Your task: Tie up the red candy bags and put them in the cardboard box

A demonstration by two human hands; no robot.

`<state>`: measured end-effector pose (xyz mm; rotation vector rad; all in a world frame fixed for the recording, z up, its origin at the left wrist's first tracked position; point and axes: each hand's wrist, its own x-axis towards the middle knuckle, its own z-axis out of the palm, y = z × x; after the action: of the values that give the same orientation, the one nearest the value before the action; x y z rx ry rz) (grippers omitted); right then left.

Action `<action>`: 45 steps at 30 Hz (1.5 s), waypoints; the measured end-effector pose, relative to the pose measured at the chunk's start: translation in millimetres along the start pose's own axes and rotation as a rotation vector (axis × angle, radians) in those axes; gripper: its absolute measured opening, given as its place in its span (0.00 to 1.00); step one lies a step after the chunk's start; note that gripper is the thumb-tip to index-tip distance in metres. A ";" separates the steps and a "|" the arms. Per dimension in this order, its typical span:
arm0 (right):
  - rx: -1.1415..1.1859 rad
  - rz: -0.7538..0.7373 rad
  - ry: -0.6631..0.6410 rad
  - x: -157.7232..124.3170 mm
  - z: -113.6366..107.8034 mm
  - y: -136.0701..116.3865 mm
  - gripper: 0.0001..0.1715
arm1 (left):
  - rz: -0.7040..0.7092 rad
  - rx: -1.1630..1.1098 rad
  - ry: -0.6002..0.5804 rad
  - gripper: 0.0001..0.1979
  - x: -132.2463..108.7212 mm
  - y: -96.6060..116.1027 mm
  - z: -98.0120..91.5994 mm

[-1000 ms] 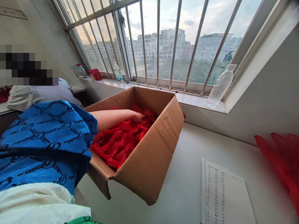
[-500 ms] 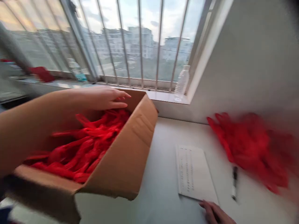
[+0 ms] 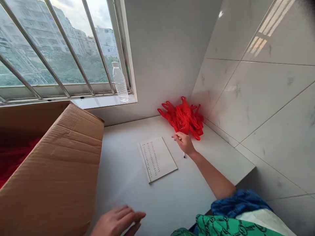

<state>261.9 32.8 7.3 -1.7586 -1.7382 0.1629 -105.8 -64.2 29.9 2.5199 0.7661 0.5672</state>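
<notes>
My right hand [image 3: 184,143] reaches across the white counter [image 3: 128,177] and closes over a dark pen [image 3: 184,155], whose tip shows just below the hand. It sits between a printed sheet of paper [image 3: 157,158] and a heap of red plastic bags [image 3: 183,117] in the corner. My left hand [image 3: 118,221] lies low at the near edge of the counter, fingers stretched out flat, holding nothing. It is beside a large cardboard box [image 3: 59,170] with more red bags [image 3: 10,160] inside.
A clear plastic water bottle [image 3: 119,82] stands on the window sill [image 3: 103,101] behind metal window bars [image 3: 66,46]. A tiled wall [image 3: 258,91] closes the right side. Blue and green patterned clothing [image 3: 233,213] shows at the bottom right.
The view swung right, away from the box. My left hand came out of the box and dropped to the counter edge. My right hand moved up past the paper onto the pen.
</notes>
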 end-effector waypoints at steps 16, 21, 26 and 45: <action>-0.032 0.137 0.124 90.7 28.0 24.2 0.18 | -0.152 -0.249 -0.087 0.15 34.0 -18.9 74.3; 0.175 -0.006 0.191 80.7 -1.6 6.8 0.22 | -0.239 -0.425 -0.077 0.17 38.2 -19.4 67.3; 0.492 -0.195 0.062 41.9 -3.3 -18.5 0.20 | -0.397 -0.535 0.084 0.19 45.0 -21.6 57.5; 0.474 -0.036 -0.237 -18.1 31.2 -16.4 0.37 | -0.529 -0.223 0.492 0.16 112.7 -73.9 58.2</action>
<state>229.8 25.5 -14.8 -1.3999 -1.7135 0.7303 -21.7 41.5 -27.7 1.8725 1.3976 1.0205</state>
